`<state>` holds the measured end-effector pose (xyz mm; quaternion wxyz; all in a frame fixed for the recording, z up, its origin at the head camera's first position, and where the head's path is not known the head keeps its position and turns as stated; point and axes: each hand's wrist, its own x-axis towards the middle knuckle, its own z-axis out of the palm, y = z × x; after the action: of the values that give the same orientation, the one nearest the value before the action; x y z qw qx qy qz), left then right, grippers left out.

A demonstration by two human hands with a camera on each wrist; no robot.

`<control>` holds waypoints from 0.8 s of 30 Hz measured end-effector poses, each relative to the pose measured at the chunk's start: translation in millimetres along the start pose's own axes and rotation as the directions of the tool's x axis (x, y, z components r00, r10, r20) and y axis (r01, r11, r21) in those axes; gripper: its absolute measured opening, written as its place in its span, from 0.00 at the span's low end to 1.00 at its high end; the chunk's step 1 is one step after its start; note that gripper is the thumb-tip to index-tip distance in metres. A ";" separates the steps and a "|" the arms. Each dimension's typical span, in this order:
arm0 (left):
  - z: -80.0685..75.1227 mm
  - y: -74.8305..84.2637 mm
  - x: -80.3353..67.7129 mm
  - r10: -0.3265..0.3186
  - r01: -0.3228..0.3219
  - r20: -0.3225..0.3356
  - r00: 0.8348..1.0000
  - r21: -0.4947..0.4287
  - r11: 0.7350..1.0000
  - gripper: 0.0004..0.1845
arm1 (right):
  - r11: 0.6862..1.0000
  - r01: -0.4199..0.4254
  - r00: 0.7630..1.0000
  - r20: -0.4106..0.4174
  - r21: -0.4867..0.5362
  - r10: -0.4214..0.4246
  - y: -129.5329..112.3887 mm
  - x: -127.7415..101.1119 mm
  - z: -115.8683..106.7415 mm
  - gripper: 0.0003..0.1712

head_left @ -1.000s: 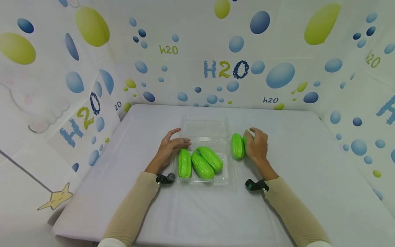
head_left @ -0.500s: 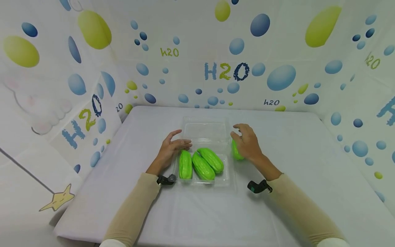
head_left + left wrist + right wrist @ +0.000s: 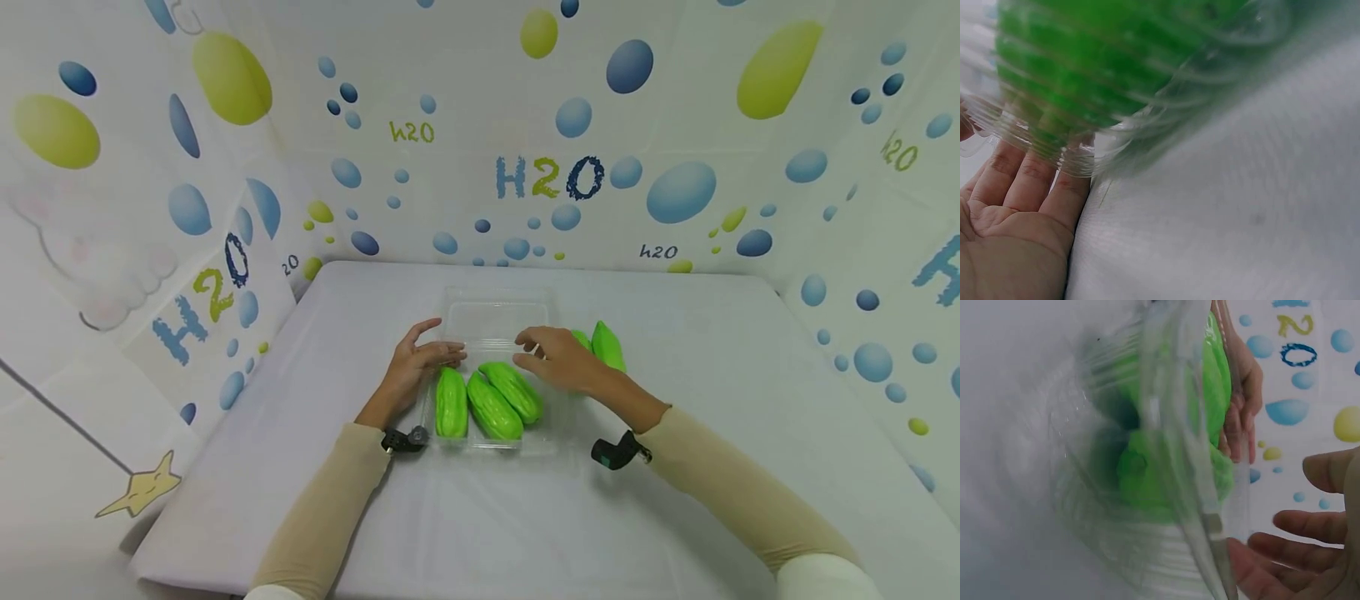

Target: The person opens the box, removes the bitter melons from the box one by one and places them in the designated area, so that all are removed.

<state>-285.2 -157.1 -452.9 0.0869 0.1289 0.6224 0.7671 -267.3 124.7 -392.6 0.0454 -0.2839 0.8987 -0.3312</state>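
Note:
A clear plastic clamshell box (image 3: 480, 444) lies with its lid (image 3: 495, 317) folded back, holding three ridged green bitter melons (image 3: 452, 404). At its left side rests my left hand (image 3: 408, 367), fingers extended; in the left wrist view, the fingers (image 3: 1032, 181) reach behind the clear wall. My right hand (image 3: 558, 357) hovers over the box's right part, fingers loosely bent and holding nothing. The right wrist view shows the thumb apart from the fingers (image 3: 1300, 553) near the box edge. Right of the box lie two more bitter melons (image 3: 609, 346), one mostly hidden behind my right hand.
A white cloth covers the table (image 3: 480, 517). Behind it and along both sides hang white sheets (image 3: 450, 200) printed with blue and green drops and H2O lettering. Dark wrist cameras (image 3: 618, 450) stick out inward from both wrists.
My right hand has left the bitter melons on the right and moved left over the box. The rightmost melon is uncovered again. My left hand stays at the box.

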 end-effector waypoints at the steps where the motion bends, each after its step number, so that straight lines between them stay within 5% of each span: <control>1: 0.0 -0.6 0.0 0.002 -0.002 -0.002 1.000 -0.005 1.000 0.33 | 1.000 -0.012 0.999 0.035 -0.005 0.013 -0.1 1.0 2.8 0.22; 6: 0.2 -2.0 -1.7 0.001 -0.001 0.000 1.000 -0.005 1.000 0.33 | 0.994 -0.079 0.986 0.140 -0.070 0.088 -2.4 5.6 19.2 0.27; 19: 0.1 1.6 -0.7 0.016 -0.016 0.017 1.000 -0.028 0.999 0.31 | 0.972 -0.105 0.981 0.136 -0.210 0.135 -4.0 11.8 43.7 0.30; 24: 0.8 3.2 -0.6 0.007 -0.007 0.010 1.000 0.000 1.000 0.33 | 0.956 -0.042 0.978 0.183 -0.292 0.099 -3.7 11.9 44.8 0.29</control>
<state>-284.3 -157.1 -449.7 0.0873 0.1350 0.6216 0.7667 -263.3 90.5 -423.8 0.1038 -0.2861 0.9379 -0.1664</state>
